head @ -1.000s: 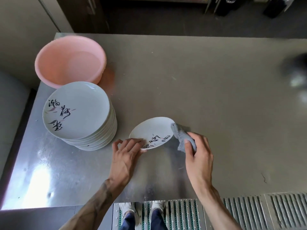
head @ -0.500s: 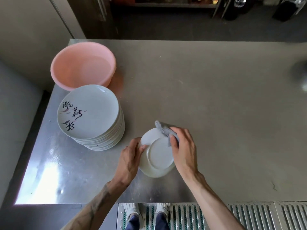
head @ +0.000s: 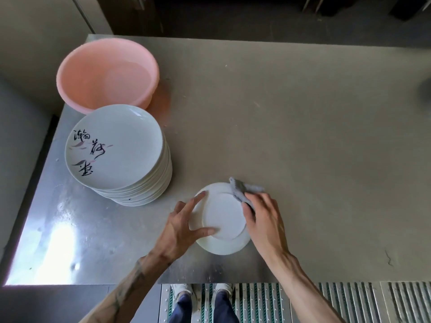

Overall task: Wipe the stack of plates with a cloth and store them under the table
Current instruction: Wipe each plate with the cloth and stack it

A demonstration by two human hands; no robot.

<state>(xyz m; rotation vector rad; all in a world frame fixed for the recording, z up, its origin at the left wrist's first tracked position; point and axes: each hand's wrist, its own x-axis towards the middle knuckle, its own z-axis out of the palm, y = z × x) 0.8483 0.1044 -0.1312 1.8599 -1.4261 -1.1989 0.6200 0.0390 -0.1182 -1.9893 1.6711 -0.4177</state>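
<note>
- We see the plate (head: 221,220) turned bottom up close to the table's (head: 303,136) near edge, just right of the stack of plates (head: 116,148) and not touching it.
- The left hand (head: 179,227) holds the plate's left rim, with the thumb laid on the base and the index finger stretched along the far rim.
- The right hand (head: 263,220) has its fingers curled over the grey cloth (head: 242,190), pressing it against the plate's right rim; one end of the cloth sticks out past the far rim.
- The stack stands by the table's left edge, its top plate painted with black characters.
- Behind it, at the far left corner, sits a pink basin (head: 107,73).
</note>
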